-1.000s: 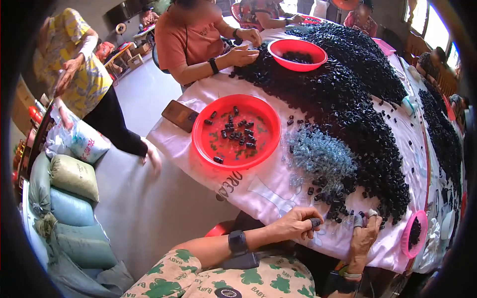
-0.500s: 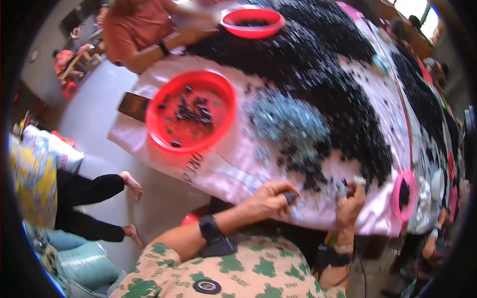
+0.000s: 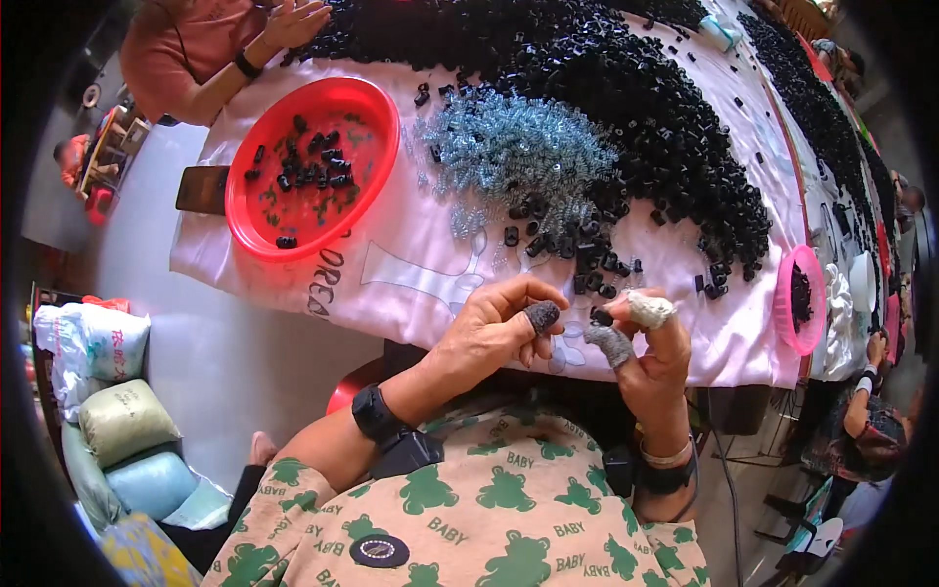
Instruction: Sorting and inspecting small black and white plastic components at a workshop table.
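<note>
Near the table's front edge, my left hand (image 3: pixel 494 328) is closed in a pinch, a dark cover on its thumb. What its fingertips hold, if anything, is too small to make out. Close to its right, my right hand (image 3: pixel 657 354) pinches a small black plastic piece (image 3: pixel 600 317) between thumb and forefinger; the thumb is wrapped in grey, the forefinger in white. Beyond both hands lie a heap of small clear bluish coils (image 3: pixel 523 147) and a large spread of black pieces (image 3: pixel 675 147). A red basin (image 3: pixel 383 181) at the left holds several black pieces.
A pale pink printed cloth (image 3: pixel 430 259) covers the table. A dark flat block (image 3: pixel 201 189) juts from beside the basin. At the right edge stands a pink bowl (image 3: pixel 817 293) of black pieces. A co-worker's hand (image 3: pixel 298 22) is at the far left; filled sacks (image 3: pixel 127 421) lie on the floor.
My right hand has come left, away from the black pieces, towards my left hand, and now shows a black piece in its pinch. The view has shifted; a passer-by at left has moved towards the lower edge.
</note>
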